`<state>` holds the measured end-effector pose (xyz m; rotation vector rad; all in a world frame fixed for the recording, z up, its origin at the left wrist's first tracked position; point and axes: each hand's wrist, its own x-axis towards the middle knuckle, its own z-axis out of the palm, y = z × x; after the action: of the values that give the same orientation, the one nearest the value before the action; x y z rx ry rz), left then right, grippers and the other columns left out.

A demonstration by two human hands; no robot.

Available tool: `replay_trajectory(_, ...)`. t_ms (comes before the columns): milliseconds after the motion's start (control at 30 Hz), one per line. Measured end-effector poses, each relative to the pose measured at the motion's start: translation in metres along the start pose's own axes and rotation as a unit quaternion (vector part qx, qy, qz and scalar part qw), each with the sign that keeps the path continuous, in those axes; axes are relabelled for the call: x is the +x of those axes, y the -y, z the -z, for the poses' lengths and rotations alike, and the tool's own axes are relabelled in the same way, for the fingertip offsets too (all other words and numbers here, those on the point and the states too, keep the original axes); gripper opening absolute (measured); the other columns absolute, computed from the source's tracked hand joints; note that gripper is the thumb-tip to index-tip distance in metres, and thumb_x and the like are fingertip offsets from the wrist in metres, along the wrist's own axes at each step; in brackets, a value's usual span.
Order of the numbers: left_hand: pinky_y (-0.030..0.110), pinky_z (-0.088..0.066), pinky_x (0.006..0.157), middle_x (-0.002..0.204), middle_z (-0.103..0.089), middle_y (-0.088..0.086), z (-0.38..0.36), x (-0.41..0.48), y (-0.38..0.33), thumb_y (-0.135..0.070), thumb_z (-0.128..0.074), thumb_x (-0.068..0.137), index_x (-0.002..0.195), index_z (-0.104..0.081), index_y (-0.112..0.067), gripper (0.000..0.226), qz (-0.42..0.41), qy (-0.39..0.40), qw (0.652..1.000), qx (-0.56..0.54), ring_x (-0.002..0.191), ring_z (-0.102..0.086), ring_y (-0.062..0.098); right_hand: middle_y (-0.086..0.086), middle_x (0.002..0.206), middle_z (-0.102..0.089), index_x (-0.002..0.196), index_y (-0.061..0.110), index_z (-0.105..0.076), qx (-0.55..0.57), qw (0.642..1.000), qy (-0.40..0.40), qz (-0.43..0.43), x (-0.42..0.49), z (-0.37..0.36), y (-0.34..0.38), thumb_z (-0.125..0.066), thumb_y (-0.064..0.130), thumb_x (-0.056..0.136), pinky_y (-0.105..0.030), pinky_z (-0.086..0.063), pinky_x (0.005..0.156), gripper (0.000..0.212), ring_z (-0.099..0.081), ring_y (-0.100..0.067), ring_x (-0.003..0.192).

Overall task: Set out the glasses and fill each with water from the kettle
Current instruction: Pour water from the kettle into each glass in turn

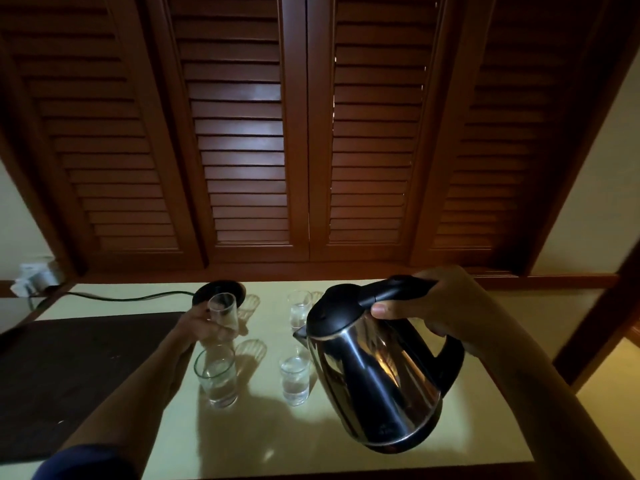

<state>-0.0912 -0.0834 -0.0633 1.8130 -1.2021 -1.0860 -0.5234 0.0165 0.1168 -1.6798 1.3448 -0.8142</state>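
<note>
The right hand point(429, 306) is wrapped tight around the black handle of the steel kettle point(374, 382), holding it up off the pale counter point(277, 441) and tipped, spout pointing left toward the glasses. No stream of water shows at the spout.

Over on the other side, the left hand point(204, 327) is closed around a clear glass point(223, 313), held tilted, its mouth leaning up and away, above the counter. Whether its base touches the surface can't be made out.

Three more glasses stand upright on the counter. The near-left glass point(216, 379), with a greenish rim, sits just below the held one and has water in its lower part. The near-middle glass point(294, 379) stands just beside the kettle's body and also holds water. The far glass point(299, 308) stands behind it, close to the kettle's lid, with some water in it too.

At the back of the counter lies the kettle's round black base point(218, 291), its cord point(131, 298) trailing left. A dark mat point(76, 375) covers the counter's left part, and wooden louvred shutters point(311, 133) rise behind.
</note>
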Motion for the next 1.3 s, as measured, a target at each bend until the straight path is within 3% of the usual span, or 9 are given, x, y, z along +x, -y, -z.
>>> replay_trajectory(133,0.011,-0.055,0.069,0.067,-0.076,-0.018,-0.013,0.003,0.005,0.003,-0.081,0.082,0.086,-0.066,-0.024,0.031,-0.028,-0.024,0.999,0.007,0.091,-0.066,0.02,0.001,0.059,-0.073,0.097,0.009,-0.083,-0.004,1.0,-0.014,-0.007,-0.007,-0.012,0.008,-0.094,0.024,0.07,-0.01,-0.037,0.041,0.033,-0.053,0.001,0.041)
replay_trajectory(267,0.041,-0.058,0.091,0.111,-0.073,0.007,-0.011,-0.002,0.007,-0.016,-0.088,0.079,0.12,-0.069,-0.014,0.046,-0.053,-0.104,0.993,0.01,0.107,-0.069,0.031,0.004,0.061,-0.074,0.096,0.011,-0.082,-0.012,1.0,-0.015,-0.009,-0.013,-0.023,0.016,-0.094,0.023,0.07,-0.015,-0.047,0.053,0.031,-0.062,0.0,0.049)
replay_trajectory(400,0.03,-0.05,0.074,0.112,-0.069,0.003,0.01,-0.024,-0.004,-0.022,-0.078,0.09,0.117,-0.066,-0.023,0.03,-0.121,-0.149,0.981,0.006,0.1,-0.067,0.025,-0.006,0.077,-0.079,0.087,0.012,-0.078,-0.046,0.999,-0.008,-0.009,-0.021,-0.037,0.025,-0.092,0.03,0.07,-0.041,-0.059,0.079,0.028,-0.074,-0.024,0.073)
replay_trajectory(533,0.032,-0.052,0.077,0.121,-0.066,0.005,0.035,-0.068,-0.007,-0.007,-0.065,0.097,0.122,-0.06,-0.026,0.031,-0.179,-0.147,0.965,-0.119,0.104,-0.066,0.021,0.002,0.065,-0.073,0.083,0.013,-0.078,-0.043,0.999,0.016,0.003,-0.028,-0.051,0.029,-0.091,0.034,0.069,-0.035,-0.053,0.073,0.029,-0.068,-0.012,0.061)
replay_trajectory(667,0.036,-0.055,0.077,0.109,-0.071,0.003,0.05,-0.14,0.006,0.008,-0.074,0.081,0.098,-0.065,-0.048,0.059,-0.199,-0.148,0.96,-0.131,0.098,-0.069,0.019,-0.005,0.078,-0.081,0.085,0.012,-0.08,-0.047,0.998,0.041,0.009,-0.036,-0.067,0.037,-0.091,0.044,0.058,-0.045,-0.063,0.085,0.043,-0.078,-0.021,0.074)
replay_trajectory(833,0.029,-0.059,0.069,0.094,-0.076,0.008,0.032,-0.203,0.043,0.014,-0.078,0.071,0.091,-0.072,-0.023,0.043,-0.139,-0.13,0.978,-0.088,0.086,-0.074,0.023,-0.006,0.082,-0.084,0.077,0.013,-0.081,-0.04,0.996,0.079,-0.014,-0.039,-0.088,0.042,-0.094,0.048,0.047,-0.052,-0.063,0.092,0.048,-0.082,-0.024,0.079)
replay_trajectory(933,0.024,-0.06,0.06,0.09,-0.076,0.006,0.016,-0.225,0.066,0.016,-0.078,0.07,0.091,-0.07,-0.015,0.038,-0.113,-0.129,0.983,-0.072,0.083,-0.072,0.027,-0.002,0.081,-0.084,0.078,0.024,-0.083,-0.053,0.993,0.106,0.009,-0.043,-0.105,0.047,-0.093,0.057,0.043,-0.048,-0.065,0.088,0.049,-0.082,-0.02,0.077)
replay_trajectory(1067,0.031,-0.057,0.07,0.09,-0.078,0.005,-0.003,-0.245,0.085,0.008,-0.086,0.064,0.093,-0.071,-0.016,0.04,-0.073,-0.142,0.985,-0.069,0.084,-0.074,0.022,0.008,0.077,-0.083,0.081,0.037,-0.082,-0.087,0.989,0.115,0.029,-0.045,-0.127,0.052,-0.088,0.065,0.038,-0.036,-0.064,0.076,0.052,-0.08,-0.007,0.07)
replay_trajectory(1300,0.032,-0.059,0.08,0.091,-0.079,-0.009,-0.014,-0.259,0.105,-0.011,-0.094,0.058,0.091,-0.071,-0.025,0.042,-0.035,-0.163,0.985,-0.049,0.087,-0.075,0.012,0.007,0.071,-0.08,0.076,0.023,-0.082,-0.195,0.975,0.097,0.048,-0.044,-0.158,0.066,-0.096,0.057,0.046,-0.035,-0.062,0.074,0.048,-0.077,-0.013,0.072)
